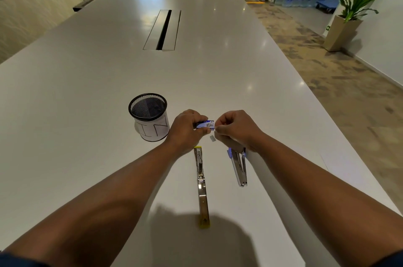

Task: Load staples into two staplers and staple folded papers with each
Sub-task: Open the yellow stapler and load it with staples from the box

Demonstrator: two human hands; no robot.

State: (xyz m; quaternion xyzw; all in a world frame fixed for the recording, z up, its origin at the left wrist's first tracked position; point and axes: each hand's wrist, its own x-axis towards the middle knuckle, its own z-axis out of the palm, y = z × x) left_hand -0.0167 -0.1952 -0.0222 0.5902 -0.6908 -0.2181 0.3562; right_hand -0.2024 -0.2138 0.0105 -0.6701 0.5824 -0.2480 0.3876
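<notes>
White and glossy, the long desk [109, 66] carries a black mesh cup [148, 114] near its middle, wrapped in paper hand-lettered "IN". Right of the cup, the left hand [185, 128] pinches a small blue staple box [205, 124]; its print is too small to read. The right hand [234, 128] curls its fingertips at the box's end. A loose staple strip [212, 138] lies just below. Nearer the front edge lie the yellow-tipped stapler [201, 183], opened flat, and the blue-tipped stapler [239, 166], partly under the right wrist.
</notes>
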